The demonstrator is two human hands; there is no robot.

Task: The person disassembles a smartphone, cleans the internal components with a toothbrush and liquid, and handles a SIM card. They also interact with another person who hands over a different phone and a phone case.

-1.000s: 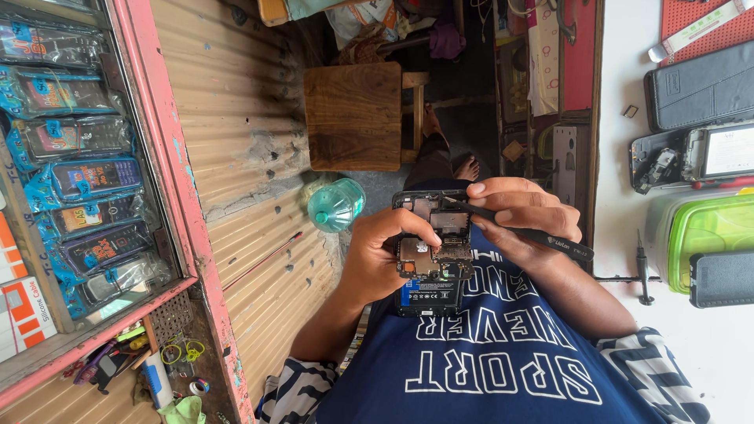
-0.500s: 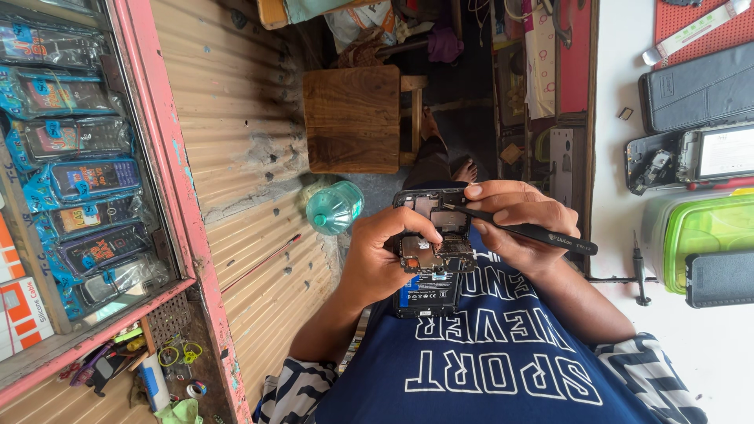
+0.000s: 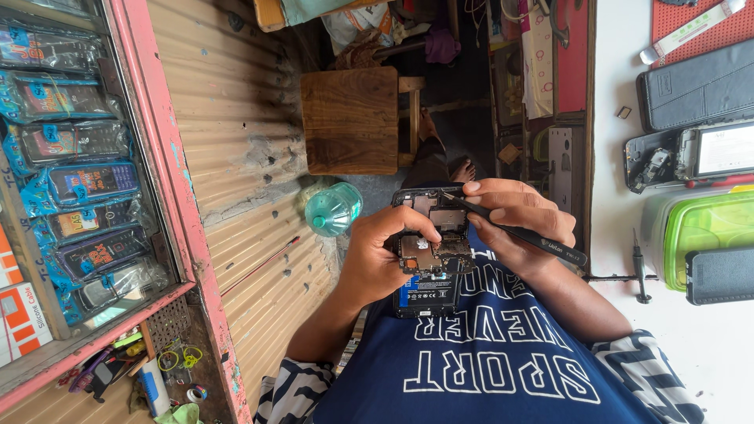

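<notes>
Head camera looks down, the picture turned sideways, onto a navy printed shirt (image 3: 503, 353) with striped sleeves. Just beyond it the left hand (image 3: 381, 255) curls closed around an opened mobile phone (image 3: 430, 251), its back cover off, so that the circuit board and a blue-labelled battery lie bare; the thumb presses on the board. Right hand (image 3: 514, 220) closes on black tweezers (image 3: 518, 229), whose tip touches the phone's upper part near the camera end. Both hands hold the phone in the air above the lap.

Near the right hand, on the white surface (image 3: 620, 196), lie a small screwdriver (image 3: 640, 267), a green-lidded plastic box (image 3: 707, 232) with a dark phone (image 3: 719, 275) on it, and farther off another dismantled phone (image 3: 683, 157) beside a flat black case (image 3: 695, 86).

Just past the left hand a clear green bottle (image 3: 334, 208) stands on the floor, and a bare foot (image 3: 463, 169) shows beside it. Farther on stands a wooden stool (image 3: 349, 118) against a corrugated metal wall (image 3: 228, 94). At the far left a pink-framed glass cabinet (image 3: 169, 157) holds packaged phones (image 3: 78, 180) in blue wrappers.
</notes>
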